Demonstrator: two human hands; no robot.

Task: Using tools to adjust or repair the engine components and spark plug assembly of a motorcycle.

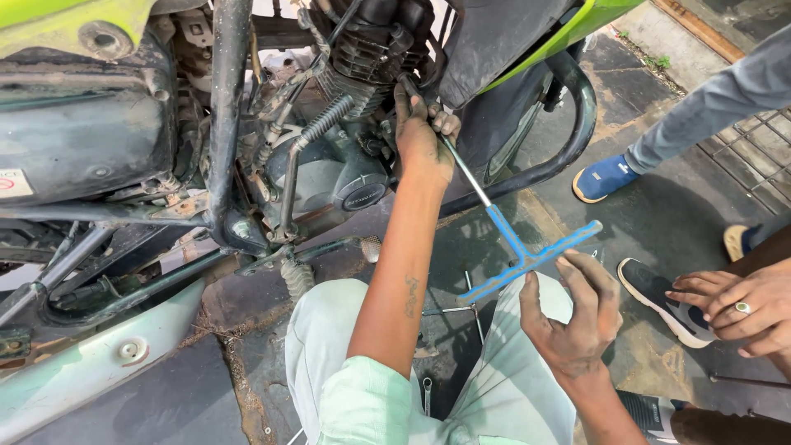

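Note:
A T-handle wrench (527,251) with a blue crossbar and a bare steel shaft runs up into the motorcycle engine (362,49). My left hand (420,140) is closed around the shaft right at the engine, guiding its tip among the cooling fins. My right hand (577,317) grips the blue crossbar, thumb under it and fingers over its right half. Both hands are grimy. The wrench tip is hidden behind my left hand.
A black crash guard (577,107) curves beside the engine, with a footpeg (371,247) below. Loose spanners (449,309) lie on the dark floor by my knees. At right are another person's hands (741,309), a blue shoe (606,177) and a black-and-white shoe (659,297).

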